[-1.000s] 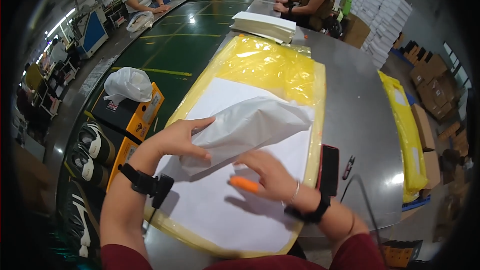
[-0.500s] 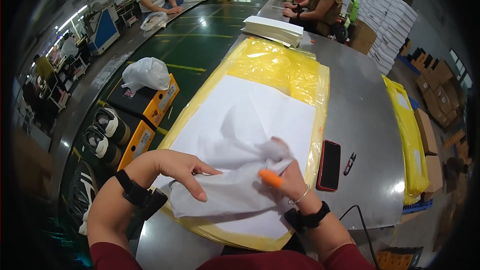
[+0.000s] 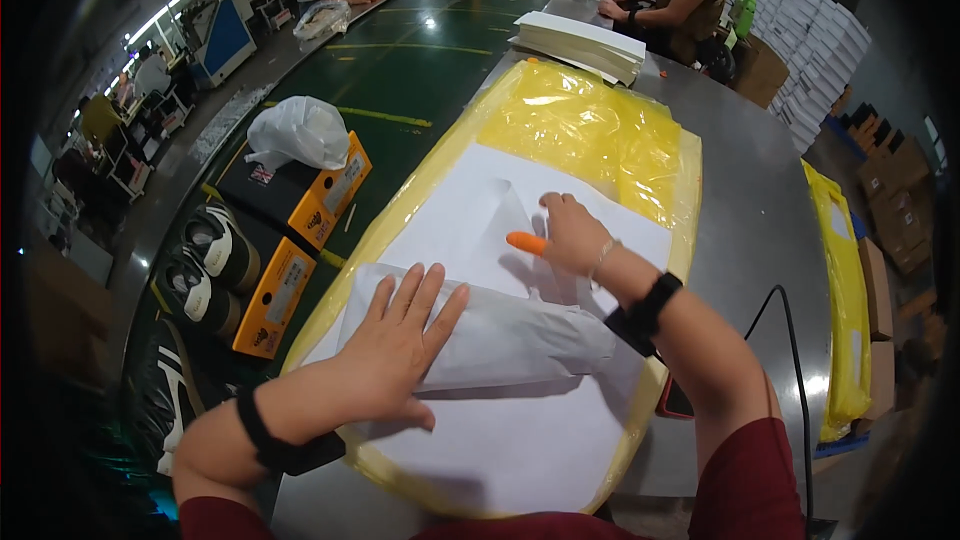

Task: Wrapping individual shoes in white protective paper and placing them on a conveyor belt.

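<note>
A long bundle wrapped in white paper [image 3: 500, 340] lies across a white sheet [image 3: 440, 200], its right end crumpled. My left hand [image 3: 395, 345] rests palm-down on the bundle's left part, fingers spread. Just beyond the bundle, over the sheet, is my right hand [image 3: 575, 237]. Its fingers are bent and its thumb, in an orange finger cover [image 3: 527, 243], stands apart from them; whether it touches the paper is unclear. What the bundle contains is hidden. Beneath the sheet is a stack in yellow plastic [image 3: 570, 110].
At left stand sneakers [image 3: 222, 240], orange-and-black shoe boxes [image 3: 275, 300] and a white plastic bag [image 3: 298, 132]. A paper stack [image 3: 580, 45] lies at the far end. My right forearm partly covers a red-edged phone [image 3: 676, 400]; a black cable [image 3: 805, 390] runs nearby. Two co-workers stand at the far table.
My right hand has left the crumpled end and moved farther away over the sheet. My left hand has flattened onto the bundle, which now lies smoother. The view has shifted slightly.
</note>
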Available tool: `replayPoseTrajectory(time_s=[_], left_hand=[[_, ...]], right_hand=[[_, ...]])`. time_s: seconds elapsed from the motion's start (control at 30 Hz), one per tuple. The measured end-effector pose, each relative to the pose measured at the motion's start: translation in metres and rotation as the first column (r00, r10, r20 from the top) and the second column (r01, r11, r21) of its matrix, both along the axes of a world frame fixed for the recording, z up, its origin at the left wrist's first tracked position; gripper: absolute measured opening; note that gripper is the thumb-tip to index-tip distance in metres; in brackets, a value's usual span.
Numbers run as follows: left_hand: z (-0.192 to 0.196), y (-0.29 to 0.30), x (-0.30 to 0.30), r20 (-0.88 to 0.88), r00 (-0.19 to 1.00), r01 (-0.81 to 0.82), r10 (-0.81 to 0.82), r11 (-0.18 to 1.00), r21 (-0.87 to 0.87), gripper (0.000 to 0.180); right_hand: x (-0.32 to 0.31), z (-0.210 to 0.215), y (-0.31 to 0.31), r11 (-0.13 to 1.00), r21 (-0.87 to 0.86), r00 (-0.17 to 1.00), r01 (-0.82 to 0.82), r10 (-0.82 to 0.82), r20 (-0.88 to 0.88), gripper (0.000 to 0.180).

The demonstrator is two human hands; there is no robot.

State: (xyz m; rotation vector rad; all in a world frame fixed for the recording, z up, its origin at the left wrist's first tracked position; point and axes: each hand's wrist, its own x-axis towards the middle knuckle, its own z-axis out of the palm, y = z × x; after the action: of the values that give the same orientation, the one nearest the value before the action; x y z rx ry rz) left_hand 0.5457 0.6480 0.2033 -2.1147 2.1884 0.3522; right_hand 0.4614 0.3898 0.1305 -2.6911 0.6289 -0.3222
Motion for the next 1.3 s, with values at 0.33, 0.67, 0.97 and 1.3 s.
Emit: replayPoseTrajectory(time_s=[0.33,0.67,0.97,1.3], left_hand=[[-0.025,-0.025,0.025,-0.274,0.952,-0.199,0.136,0.957,-0.213,0.131],[-0.058,0.039,0.056,-0.505,0.776,-0.615,0.378,0.629,-0.476,0.103],[-0.01,0.039,0.206,-0.874,-0.42,-0.903,-0.243,0.017,0.429,0.074],[-0.021,0.075,0.203,-0.221,0.215,-0.869,0.951,0.083,-0.488,0.05]], right_hand=[[-0.023,0.07,0.026,0.804,0.189,0.82,-0.564,0.572,0.014,0.014],[-0.109,0.057,0.12,0.908,-0.053,0.871,-0.415,0.413,0.265,0.033],[-0.117,-0.018,0.133,0.891,0.173,0.906,-0.421,0.405,0.119,0.034],[-0.128,0.006,0.139,0.91,0.255,0.945,-0.327,0.321,0.067,0.04]])
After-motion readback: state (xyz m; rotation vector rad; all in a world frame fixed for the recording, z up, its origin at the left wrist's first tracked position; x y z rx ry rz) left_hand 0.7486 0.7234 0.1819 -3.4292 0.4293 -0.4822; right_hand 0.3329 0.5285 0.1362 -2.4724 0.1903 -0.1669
